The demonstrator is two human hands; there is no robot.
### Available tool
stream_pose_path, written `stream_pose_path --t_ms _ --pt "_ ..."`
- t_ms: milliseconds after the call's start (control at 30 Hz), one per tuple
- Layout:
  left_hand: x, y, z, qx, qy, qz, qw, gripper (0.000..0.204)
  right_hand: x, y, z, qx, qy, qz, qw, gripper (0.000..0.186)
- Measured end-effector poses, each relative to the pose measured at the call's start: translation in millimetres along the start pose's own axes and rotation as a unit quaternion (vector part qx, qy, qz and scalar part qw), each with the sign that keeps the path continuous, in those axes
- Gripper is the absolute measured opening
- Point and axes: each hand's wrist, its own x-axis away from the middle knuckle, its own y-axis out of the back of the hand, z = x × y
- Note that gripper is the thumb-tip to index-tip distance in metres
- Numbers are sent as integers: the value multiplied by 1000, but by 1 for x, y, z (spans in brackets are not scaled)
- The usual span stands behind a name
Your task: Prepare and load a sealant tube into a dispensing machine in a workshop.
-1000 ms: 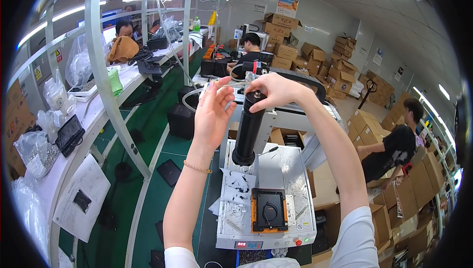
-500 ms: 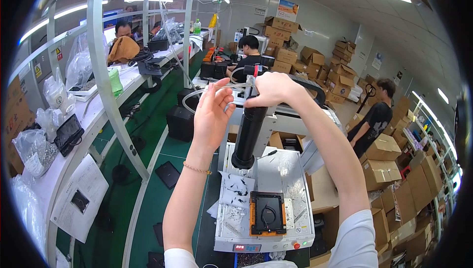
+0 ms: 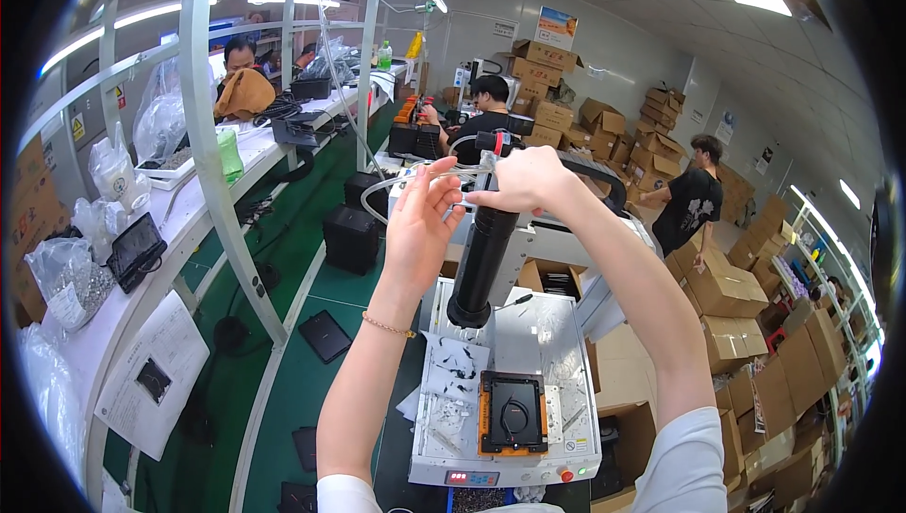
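Ahead of me, a thick black cylinder (image 3: 482,263) stands slightly tilted above a white benchtop machine (image 3: 557,334). My right hand (image 3: 530,181) is closed around its top end, by a small fitting; the fingertips on the far side are hidden. My left hand (image 3: 422,230) is raised just left of the cylinder, palm inward, fingers apart and loosely bent. A clear hose (image 3: 374,194) loops behind its fingers to the fitting, and I see no firm grip on it. On the machine lies an orange-edged fixture (image 3: 486,414) holding a black panel with a thin coiled cable (image 3: 514,416).
A white sheet with black scraps (image 3: 453,362) lies left of the fixture. A metal frame post (image 3: 203,88) and a cluttered bench (image 3: 132,324) line the left. Cardboard boxes (image 3: 731,291) pile up on the right. One person (image 3: 694,201) stands there; others sit farther back.
The view has shifted slightly, so most things sit a little lower and to the right. Both hands keep nearly the same pose. The person on the right has turned and reached toward the boxes.
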Motion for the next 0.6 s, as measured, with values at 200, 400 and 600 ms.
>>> stream_pose_path --t_ms 200,400,600 --pt "1 -1 0 8 2 2 1000 42 -10 -4 0 12 -37 8 999 85" --pt "2 0 0 9 3 -3 1000 41 -11 -8 0 -21 -54 -8 998 79" --pt "3 2 2 23 7 1 1000 41 -12 -15 -7 -27 13 -25 999 81"
